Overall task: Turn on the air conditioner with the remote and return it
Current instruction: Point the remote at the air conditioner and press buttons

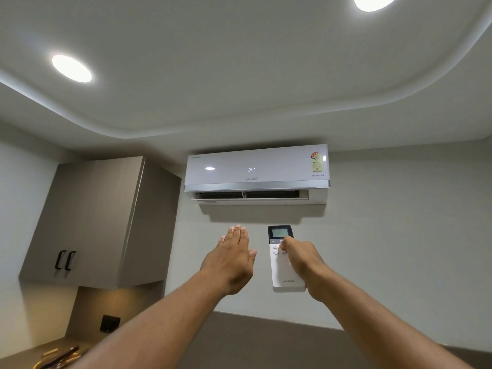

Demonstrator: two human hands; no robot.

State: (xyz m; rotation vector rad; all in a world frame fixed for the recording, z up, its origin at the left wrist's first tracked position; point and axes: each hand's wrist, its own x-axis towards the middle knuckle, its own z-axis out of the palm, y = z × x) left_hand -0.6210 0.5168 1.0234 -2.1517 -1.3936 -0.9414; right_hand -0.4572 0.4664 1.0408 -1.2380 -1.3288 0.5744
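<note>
Lloyd air conditioner [257,173]: wall-mounted, display reads 24°, louvre open. Below it, both arms extend upward. Left hand [233,262]: flat, fingers released, empty. Right hand [303,265]: fingers grasp the upright remote [281,265], thumb on its upper buttons.

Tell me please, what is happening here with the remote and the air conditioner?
A person points a white remote up at the wall-mounted air conditioner. The right hand holds the remote, thumb near its top buttons. The left hand is raised beside it, flat and empty. The unit's display shows 24 and its louver is open, so it appears to be on. The remote is not yet returned.
</note>
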